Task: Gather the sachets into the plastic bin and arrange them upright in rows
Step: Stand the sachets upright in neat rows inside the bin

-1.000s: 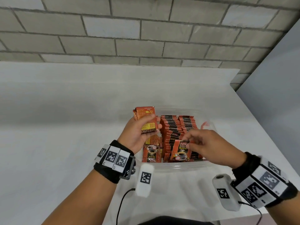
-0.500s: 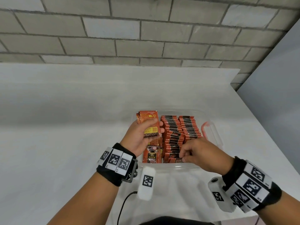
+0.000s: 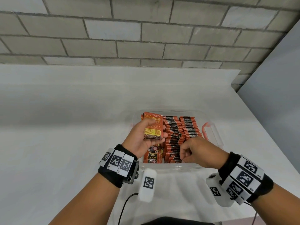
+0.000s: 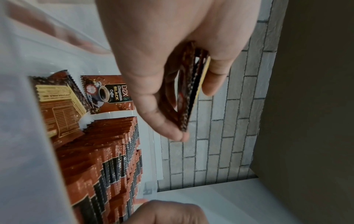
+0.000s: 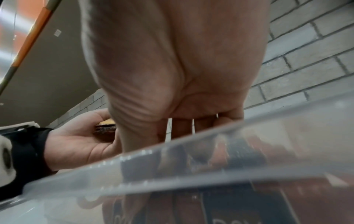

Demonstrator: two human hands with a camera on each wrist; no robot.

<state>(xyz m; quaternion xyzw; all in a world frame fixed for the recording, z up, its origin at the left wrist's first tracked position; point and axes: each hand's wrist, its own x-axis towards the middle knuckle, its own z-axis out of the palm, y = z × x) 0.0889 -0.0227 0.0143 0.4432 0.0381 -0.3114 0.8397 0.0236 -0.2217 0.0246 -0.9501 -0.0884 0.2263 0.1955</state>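
Head view shows the left hand (image 3: 142, 137) gripping a small stack of orange foil coffee sachets (image 3: 153, 125) over the clear plastic bin (image 3: 217, 137) on the white table (image 3: 65, 127). Fingers of the right hand (image 3: 199, 150) curl into the near end of the upright rows of sachets (image 3: 181, 132); whether they pinch one I cannot tell. Two loose sachets (image 4: 80, 100) lie flat at the bin's left. Best to press that row back firmly, then feed sachets in singly, edges level
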